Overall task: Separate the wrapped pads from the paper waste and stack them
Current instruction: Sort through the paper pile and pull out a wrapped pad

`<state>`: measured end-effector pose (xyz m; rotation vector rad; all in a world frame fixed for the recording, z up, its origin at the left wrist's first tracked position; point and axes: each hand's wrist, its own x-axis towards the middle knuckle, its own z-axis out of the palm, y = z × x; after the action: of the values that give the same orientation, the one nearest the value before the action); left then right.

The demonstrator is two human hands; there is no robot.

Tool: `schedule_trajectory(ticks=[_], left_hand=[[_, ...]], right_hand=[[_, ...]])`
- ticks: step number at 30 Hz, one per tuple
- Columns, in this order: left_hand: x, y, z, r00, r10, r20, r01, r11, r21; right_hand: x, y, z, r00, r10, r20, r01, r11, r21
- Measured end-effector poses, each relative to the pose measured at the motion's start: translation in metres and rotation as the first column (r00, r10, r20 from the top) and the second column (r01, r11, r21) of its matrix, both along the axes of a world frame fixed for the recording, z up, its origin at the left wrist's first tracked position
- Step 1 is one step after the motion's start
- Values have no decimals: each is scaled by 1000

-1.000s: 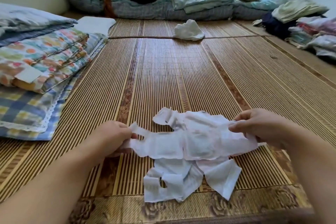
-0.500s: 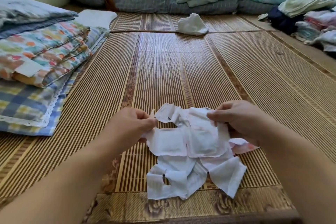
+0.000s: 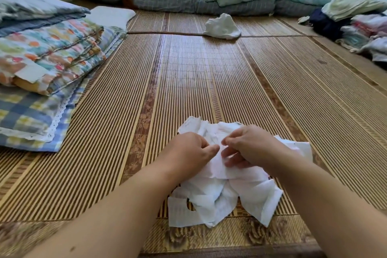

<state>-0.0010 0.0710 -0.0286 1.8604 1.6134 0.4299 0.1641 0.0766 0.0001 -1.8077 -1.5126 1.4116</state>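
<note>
1. I knelt over a woven bamboo floor mat with brown striped bands [image 3: 188, 81], both bare forearms reaching in towards the middle.
2. The task's thing, a crumpled heap of white wrapped pads and torn white paper strips [image 3: 219, 201], lay on the mat right in front of me, near its patterned front border.
3. My left hand [image 3: 188, 153] was curled, thumb and forefinger closed on the white material at the top of the heap.
4. My right hand [image 3: 249, 146] sat just beside it, fingertips nearly touching the left's, likewise pinched shut on the same white piece.
5. I could not tell whether that piece was a pad or only paper; everything was white and my hands hid it.
6. I judged the step in hand to be the separating itself: working one pad loose from the waste clinging to it.
7. No stack of pads showed anywhere, so the task looked early.
8. The next move would call for the two pinches to draw apart gently, so that the thin paper came away without tearing the wrapper, and then for a bare patch of mat to start the stack.
9. A floral quilt on a checked blanket [image 3: 48, 52] at my left and a white crumpled cloth [image 3: 222, 26] farther off lay well apart from the work.
</note>
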Motion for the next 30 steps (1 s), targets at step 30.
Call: schedule_trajectory(ticks=[30], left_hand=[[-48, -7, 7, 983, 178, 49, -176, 983, -42]], right_hand=[[52, -13, 8, 921, -104, 376, 35, 982, 187]])
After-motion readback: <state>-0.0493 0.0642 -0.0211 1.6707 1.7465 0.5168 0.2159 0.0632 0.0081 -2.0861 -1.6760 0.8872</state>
